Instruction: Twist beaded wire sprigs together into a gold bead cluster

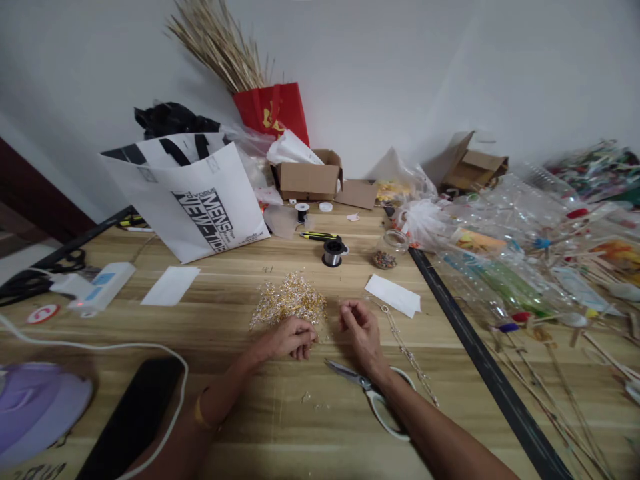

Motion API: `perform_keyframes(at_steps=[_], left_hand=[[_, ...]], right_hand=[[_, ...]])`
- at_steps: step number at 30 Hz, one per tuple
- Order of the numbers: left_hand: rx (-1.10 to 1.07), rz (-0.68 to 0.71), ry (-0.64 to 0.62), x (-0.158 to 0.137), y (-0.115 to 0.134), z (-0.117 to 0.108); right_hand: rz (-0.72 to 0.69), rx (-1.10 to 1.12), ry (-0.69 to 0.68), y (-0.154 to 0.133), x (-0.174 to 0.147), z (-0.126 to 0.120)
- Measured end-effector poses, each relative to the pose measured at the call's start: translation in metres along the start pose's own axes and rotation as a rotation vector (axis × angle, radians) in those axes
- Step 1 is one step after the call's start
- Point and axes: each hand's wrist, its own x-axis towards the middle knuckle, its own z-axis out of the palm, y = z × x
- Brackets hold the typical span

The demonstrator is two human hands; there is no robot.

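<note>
At the near edge of a pile of gold and silver beads or small links (290, 298), my left hand (294, 338) is closed, its fingers curled downward. To its right my right hand (361, 328) is pinched, thumb against the fingers. Anything between the fingers of either hand is too small to make out. White-handled scissors (383, 408) lie partly under my right wrist, blades toward the left. Beside that wrist a chain of thin metal links (407, 353) stretches along the table. A few tiny clear bits (306, 397) lie in front of my left hand.
Beyond the pile stand a spool of wire (333, 253) and a glass jar of beads (387, 253). White papers (395, 295) lie nearby. A white bag (195, 200) and a power strip (103, 287) are left; plastic bottles (500, 267) crowd the right past a black strip (465, 347).
</note>
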Motion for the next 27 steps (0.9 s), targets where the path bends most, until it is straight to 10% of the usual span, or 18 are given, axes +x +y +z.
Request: perform_keyframes(at_steps=[13, 27], left_hand=[[0.077, 0.003, 0.013, -0.003, 0.008, 0.003], [0.773, 0.218, 0.129, -0.020, 0.022, 0.012]], right_hand=[[0.019, -0.025, -0.045, 0.001, -0.004, 0.002], [-0.005, -0.064, -0.122, 0.000, -0.003, 0.001]])
